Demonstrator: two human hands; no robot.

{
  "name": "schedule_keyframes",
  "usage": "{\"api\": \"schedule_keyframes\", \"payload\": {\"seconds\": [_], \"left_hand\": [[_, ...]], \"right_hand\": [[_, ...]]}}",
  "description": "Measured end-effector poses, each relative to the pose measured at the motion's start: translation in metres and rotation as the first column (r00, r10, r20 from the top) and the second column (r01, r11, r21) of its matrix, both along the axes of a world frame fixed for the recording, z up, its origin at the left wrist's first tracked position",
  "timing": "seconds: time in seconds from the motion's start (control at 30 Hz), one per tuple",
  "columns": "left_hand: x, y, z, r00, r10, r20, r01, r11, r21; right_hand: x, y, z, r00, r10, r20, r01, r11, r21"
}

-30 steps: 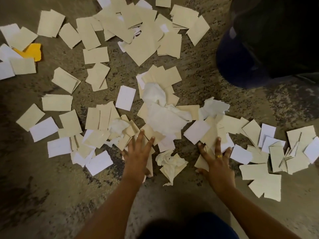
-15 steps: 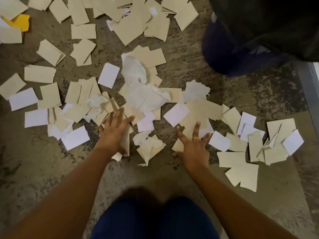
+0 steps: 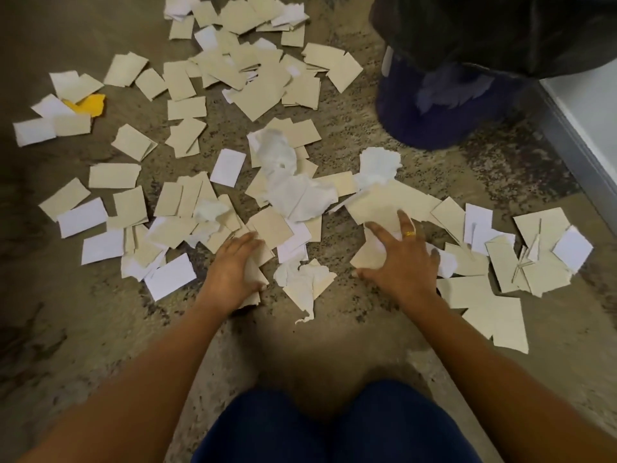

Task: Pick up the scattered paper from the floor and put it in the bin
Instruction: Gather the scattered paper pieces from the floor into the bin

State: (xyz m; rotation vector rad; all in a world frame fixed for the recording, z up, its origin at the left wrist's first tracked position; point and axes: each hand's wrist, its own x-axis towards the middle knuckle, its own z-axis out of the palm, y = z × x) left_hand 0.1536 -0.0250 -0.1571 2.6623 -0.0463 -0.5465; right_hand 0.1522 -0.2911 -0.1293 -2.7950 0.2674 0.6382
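- The left hand curls its fingers round a few beige paper scraps, apparently bunching them rather than lifting them singly.
- The right hand lies spread and unclenched, fingertips pressing a large beige sheet, likely to rake it inward.
- Between the hands sits a crumpled white-and-beige wad.
- More scattered paper rectangles fan out beyond both hands across the mottled floor.
- The dark blue bin with its black liner stands beyond the right hand, well apart.
- Half a second ago the left fingers lay flat; now they have closed.
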Motion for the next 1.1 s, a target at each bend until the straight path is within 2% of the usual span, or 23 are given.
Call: {"api": "schedule_keyframes", "payload": {"seconds": [0.1, 0.17, 0.23, 0.3, 0.37, 0.47, 0.6, 0.73, 0.9, 1.1], "left_hand": [[-0.017, -0.006, 0.004, 0.987, 0.121, 0.102, -0.109, 0.988, -0.112], [-0.023, -0.009, 0.006, 0.964, 0.207, 0.165, -0.198, 0.978, -0.07], [-0.024, -0.012, 0.01, 0.916, 0.367, 0.16, -0.375, 0.927, 0.017], [-0.021, -0.014, 0.016, 0.82, 0.57, 0.061, -0.572, 0.819, 0.042], [-0.016, -0.015, 0.02, 0.727, 0.684, -0.06, -0.684, 0.729, 0.016], [-0.014, -0.026, 0.018, 0.737, 0.661, -0.14, -0.651, 0.75, 0.118], [-0.01, -0.042, 0.014, 0.763, 0.631, -0.137, -0.607, 0.774, 0.181], [-0.004, -0.053, 0.014, 0.706, 0.684, -0.186, -0.682, 0.727, 0.085], [-0.002, -0.061, 0.009, 0.618, 0.756, -0.215, -0.774, 0.633, 0.004], [-0.001, -0.069, 0.006, 0.564, 0.743, -0.36, -0.824, 0.537, -0.184]], "right_hand": [[0.005, -0.005, 0.005, 0.988, -0.104, 0.117, 0.088, 0.988, 0.129], [0.012, -0.011, 0.003, 0.977, -0.173, 0.128, 0.151, 0.975, 0.166], [0.021, -0.017, -0.002, 0.98, -0.199, 0.016, 0.195, 0.972, 0.128], [0.029, -0.019, -0.008, 0.967, -0.226, -0.121, 0.239, 0.966, 0.104], [0.032, -0.014, -0.015, 0.956, -0.221, -0.194, 0.248, 0.961, 0.122], [0.033, 0.005, -0.02, 0.962, -0.135, -0.237, 0.168, 0.978, 0.126], [0.024, 0.034, -0.024, 0.966, -0.024, -0.257, 0.049, 0.995, 0.089], [0.009, 0.056, -0.03, 0.983, 0.014, -0.183, 0.0, 0.997, 0.075], [0.0, 0.075, -0.033, 0.999, -0.009, -0.051, 0.017, 0.987, 0.157], [-0.004, 0.086, -0.03, 0.996, 0.006, 0.091, -0.025, 0.977, 0.211]]}}
